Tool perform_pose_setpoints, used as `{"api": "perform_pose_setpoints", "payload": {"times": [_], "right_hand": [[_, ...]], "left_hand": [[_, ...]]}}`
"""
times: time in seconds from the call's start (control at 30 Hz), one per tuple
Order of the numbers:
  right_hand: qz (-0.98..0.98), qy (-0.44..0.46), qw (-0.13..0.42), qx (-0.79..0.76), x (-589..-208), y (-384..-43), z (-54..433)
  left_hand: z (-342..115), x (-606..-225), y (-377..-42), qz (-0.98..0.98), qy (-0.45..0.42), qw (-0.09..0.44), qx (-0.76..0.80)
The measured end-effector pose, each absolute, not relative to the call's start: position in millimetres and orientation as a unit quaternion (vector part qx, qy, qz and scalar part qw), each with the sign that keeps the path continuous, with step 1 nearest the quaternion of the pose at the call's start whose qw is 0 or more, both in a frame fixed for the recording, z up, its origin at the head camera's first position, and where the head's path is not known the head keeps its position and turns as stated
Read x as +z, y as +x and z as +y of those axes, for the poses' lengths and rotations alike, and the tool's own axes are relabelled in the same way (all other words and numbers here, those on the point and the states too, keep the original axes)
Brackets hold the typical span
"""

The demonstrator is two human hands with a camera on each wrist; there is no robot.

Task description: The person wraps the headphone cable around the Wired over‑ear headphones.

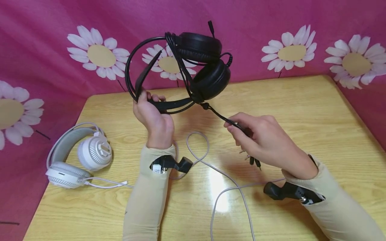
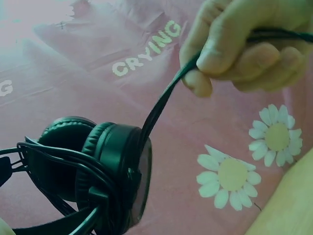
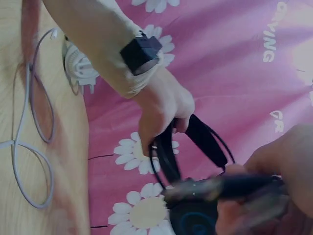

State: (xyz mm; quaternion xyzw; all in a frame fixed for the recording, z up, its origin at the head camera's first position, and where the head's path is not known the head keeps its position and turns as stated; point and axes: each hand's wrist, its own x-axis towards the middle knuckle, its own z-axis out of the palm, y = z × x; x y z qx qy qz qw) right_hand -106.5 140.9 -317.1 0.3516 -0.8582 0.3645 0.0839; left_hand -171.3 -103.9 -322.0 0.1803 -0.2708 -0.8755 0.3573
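Black headphones [image 1: 210, 80] are held up over the back of the table by my left hand [image 1: 155, 115], whose fingers grip the headband. Their cable is wound around the band and ear cups, and a thin microphone boom sticks up at the top. My right hand [image 1: 262, 139] pinches the bundled black cable [image 1: 218, 114] to the right of the ear cups, with the plugs [image 1: 254, 162] dangling below the palm. In the left wrist view, the cable [image 2: 164, 98] runs from the ear cup up to the right hand's thumb and fingers.
White headphones [image 1: 95, 152] lie at the table's left side. Their grey-white cable [image 1: 223, 172] loops across the middle and front of the wooden table [image 1: 304, 110]. A pink cloth with daisies [image 1: 241, 20] hangs behind the table's back edge.
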Motion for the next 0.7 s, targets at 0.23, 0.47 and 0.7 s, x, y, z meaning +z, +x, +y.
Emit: {"api": "perform_pose_setpoints", "payload": {"times": [0.23, 0.47, 0.7], "right_hand": [[-0.865, 0.359, 0.106, 0.334, -311, -103, 143], [-0.855, 0.387, 0.127, 0.323, -312, -102, 146], [-0.861, 0.377, 0.151, 0.306, -310, -105, 149]], "left_hand": [[-98, -325, -172, -0.342, 0.171, 0.369, -0.847], [-90, -328, -172, -0.398, 0.140, 0.384, -0.821], [-84, -329, -171, -0.468, 0.108, 0.345, -0.807]]}}
